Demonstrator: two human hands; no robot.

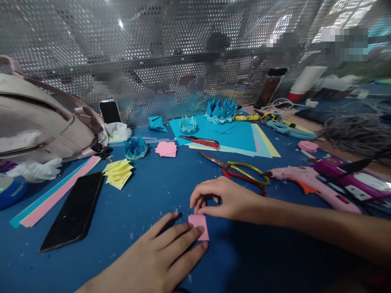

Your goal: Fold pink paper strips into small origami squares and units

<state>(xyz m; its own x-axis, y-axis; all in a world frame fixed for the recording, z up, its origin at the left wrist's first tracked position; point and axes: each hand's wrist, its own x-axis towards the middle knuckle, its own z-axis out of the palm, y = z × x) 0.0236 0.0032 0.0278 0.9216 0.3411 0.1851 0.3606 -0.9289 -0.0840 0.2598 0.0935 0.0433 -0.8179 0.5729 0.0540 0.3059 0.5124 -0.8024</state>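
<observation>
A small pink piece of paper (195,219) lies on the blue tabletop in front of me and looks folded. My left hand (166,248) is flat and spread, its fingertips pressing on the paper's left and lower part. From the right comes my right hand (218,201), fingers curled and thumb tip meeting the fingertips at the paper's top edge. The pinch partly hides that edge. Scissors (229,165) with yellow and red handles lie just beyond my right hand. Further off are a stack of pink paper squares (166,149) and a pile of yellow paper squares (118,173).
A black phone (73,211) and paper strips (61,191) lie left, before a bag (39,118). A pink glue gun (314,185) sits right. Behind are a red cutter (203,141), blue paper sheets (238,136), folded blue paper flowers (221,110) and a perforated metal panel (159,53).
</observation>
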